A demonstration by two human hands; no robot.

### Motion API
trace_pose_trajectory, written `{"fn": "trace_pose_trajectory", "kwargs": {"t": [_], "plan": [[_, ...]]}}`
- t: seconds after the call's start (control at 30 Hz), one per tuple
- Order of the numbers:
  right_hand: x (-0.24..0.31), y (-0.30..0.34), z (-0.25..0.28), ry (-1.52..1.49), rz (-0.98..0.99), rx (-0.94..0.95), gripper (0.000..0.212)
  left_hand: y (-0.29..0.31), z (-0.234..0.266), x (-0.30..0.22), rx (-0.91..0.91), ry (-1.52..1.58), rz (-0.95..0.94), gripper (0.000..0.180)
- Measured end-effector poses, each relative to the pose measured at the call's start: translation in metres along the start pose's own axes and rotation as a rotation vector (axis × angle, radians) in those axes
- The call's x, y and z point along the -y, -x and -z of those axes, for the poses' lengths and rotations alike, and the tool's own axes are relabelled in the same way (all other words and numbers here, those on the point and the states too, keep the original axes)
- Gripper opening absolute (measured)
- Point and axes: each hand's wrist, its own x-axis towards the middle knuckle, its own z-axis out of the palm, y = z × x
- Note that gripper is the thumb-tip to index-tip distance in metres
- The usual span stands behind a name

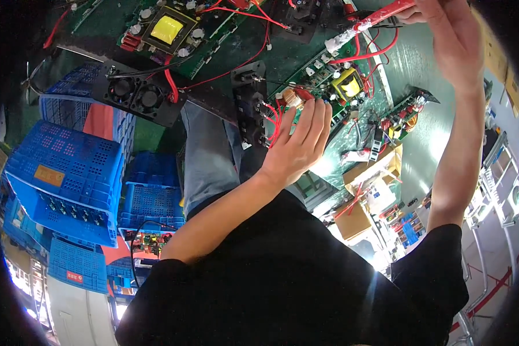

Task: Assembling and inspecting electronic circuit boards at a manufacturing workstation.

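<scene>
My right hand (452, 40), at the upper right, is closed round a long red tool (386, 12) whose tip is smeared with white paste. The tip points left and down, just above the far part of a green circuit board (317, 74). Lying with its fingers stretched out over the near edge of that board is my left hand (300, 138), beside a copper coil (292, 97). The board carries a yellow transformer (347, 86). Red wires (275, 118) run from it to a black panel (249, 106) left of my left hand.
Another board with a yellow transformer (167, 29) and a twin-fan panel (138, 92) lies at the upper left. A smaller board (406, 118) sits on the green bench (429, 75) to the right. Blue crates (69, 167) are stacked at left; an open cardboard box (354, 222) stands lower right.
</scene>
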Motion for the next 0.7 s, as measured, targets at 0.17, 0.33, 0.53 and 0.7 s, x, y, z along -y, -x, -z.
{"fn": "trace_pose_trajectory", "kwargs": {"t": [0.17, 0.33, 0.53, 0.7], "plan": [[-0.001, 0.002, 0.002, 0.072, -0.049, 0.035, 0.025, 0.0, 0.001, 0.0, 0.017, 0.02, -0.003, 0.043], [-0.004, 0.002, 0.001, -0.008, -0.042, 0.011, 0.022, 0.001, -0.001, 0.0, 0.013, -0.009, -0.003, 0.044], [-0.027, 0.003, 0.017, -0.115, 0.033, -0.031, 0.021, 0.0, 0.003, 0.004, 0.024, -0.024, -0.015, 0.044], [-0.034, 0.044, 0.049, -0.256, 0.105, -0.311, 0.02, -0.005, 0.013, 0.002, 0.082, -0.006, -0.031, 0.045]]}}
